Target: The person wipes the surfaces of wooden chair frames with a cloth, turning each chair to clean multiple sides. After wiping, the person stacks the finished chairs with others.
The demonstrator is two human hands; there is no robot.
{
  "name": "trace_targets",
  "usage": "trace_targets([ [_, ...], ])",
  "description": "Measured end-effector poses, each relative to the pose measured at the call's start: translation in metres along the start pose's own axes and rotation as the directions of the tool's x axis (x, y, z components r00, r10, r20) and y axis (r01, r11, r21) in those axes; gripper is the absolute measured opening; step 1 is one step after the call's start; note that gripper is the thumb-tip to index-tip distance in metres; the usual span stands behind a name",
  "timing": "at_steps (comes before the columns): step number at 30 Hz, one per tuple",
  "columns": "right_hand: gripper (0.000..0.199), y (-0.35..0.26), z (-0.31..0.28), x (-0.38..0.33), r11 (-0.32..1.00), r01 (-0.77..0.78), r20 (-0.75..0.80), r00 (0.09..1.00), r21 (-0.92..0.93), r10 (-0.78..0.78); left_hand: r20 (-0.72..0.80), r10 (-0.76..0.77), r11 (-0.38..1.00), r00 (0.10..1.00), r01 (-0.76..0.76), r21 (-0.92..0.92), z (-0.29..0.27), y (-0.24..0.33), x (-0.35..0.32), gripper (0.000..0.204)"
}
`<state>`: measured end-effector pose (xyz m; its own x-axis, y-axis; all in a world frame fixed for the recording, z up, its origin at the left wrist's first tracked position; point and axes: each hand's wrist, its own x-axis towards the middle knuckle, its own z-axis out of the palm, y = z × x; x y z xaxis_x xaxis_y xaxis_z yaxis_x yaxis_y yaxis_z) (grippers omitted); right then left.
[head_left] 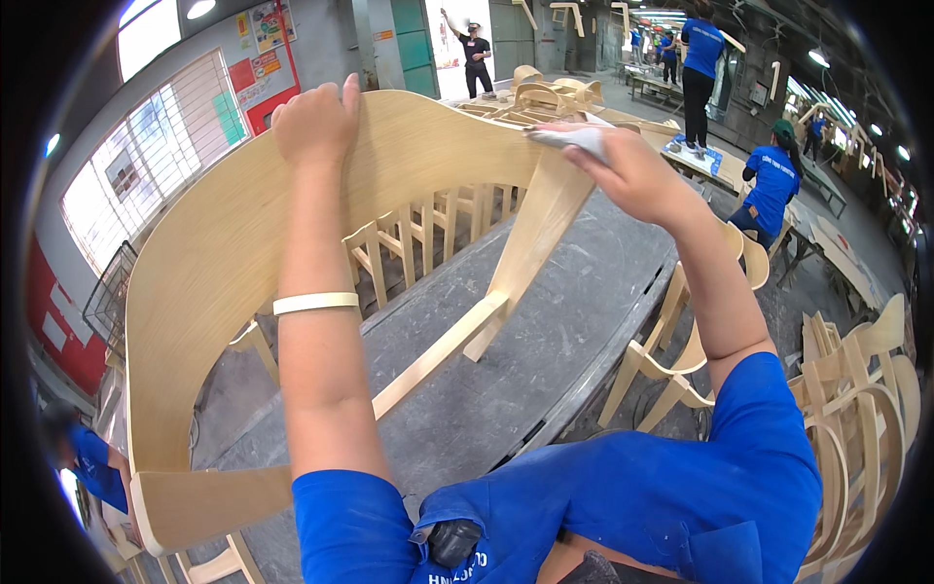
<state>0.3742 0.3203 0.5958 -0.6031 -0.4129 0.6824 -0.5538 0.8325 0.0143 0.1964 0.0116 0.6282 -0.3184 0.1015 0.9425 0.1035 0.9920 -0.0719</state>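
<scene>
A pale wooden chair frame (209, 248) with a broad curved backrest stands on the grey table before me. My left hand (316, 127) grips the backrest's upper edge, thumb up along it and its fingers mostly hidden behind. In my right hand (637, 173) is a folded grey-white sheet of sandpaper (574, 136), pinched between thumb and fingers. It rests at the backrest's right end, where a slanting leg (540, 219) joins. From that leg a thin rail (443, 355) runs toward my left arm, which covers part of it.
Beneath the frame lies the scuffed grey tabletop (555, 311). More chair frames (671, 336) stand right of the table, and curved wooden parts (861, 409) are stacked at far right. A row of frames (418, 234) stands beyond the table. Co-workers (773, 180) in blue are around.
</scene>
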Motion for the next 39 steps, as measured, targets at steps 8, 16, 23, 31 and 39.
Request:
trace_targets([
  [8,0.038,0.009,0.000,-0.003,0.965,0.015,0.002,1.000,0.262,-0.016,0.007,-0.044,0.997,0.999,0.044,0.056,0.009,0.005,0.004,0.056],
  [16,0.043,0.014,0.004,-0.030,0.982,-0.055,-0.088,0.994,0.181,0.072,0.062,-0.077,0.996,0.995,0.075,0.039,0.020,-0.001,0.010,0.055],
  [23,0.046,0.022,0.078,-0.028,0.946,-0.018,-0.455,0.873,0.324,0.173,0.119,-0.076,0.996,0.990,0.070,0.052,0.019,0.001,0.007,0.055],
  [31,0.048,0.023,0.103,-0.015,0.957,0.026,-0.662,0.727,0.288,0.180,0.109,-0.102,0.992,0.989,0.093,0.082,0.021,0.001,0.006,0.057],
  [39,0.050,0.014,0.145,-0.031,0.932,0.237,-0.816,0.570,0.273,0.094,0.108,-0.114,0.983,0.988,0.097,0.155,0.026,0.001,0.004,0.058],
])
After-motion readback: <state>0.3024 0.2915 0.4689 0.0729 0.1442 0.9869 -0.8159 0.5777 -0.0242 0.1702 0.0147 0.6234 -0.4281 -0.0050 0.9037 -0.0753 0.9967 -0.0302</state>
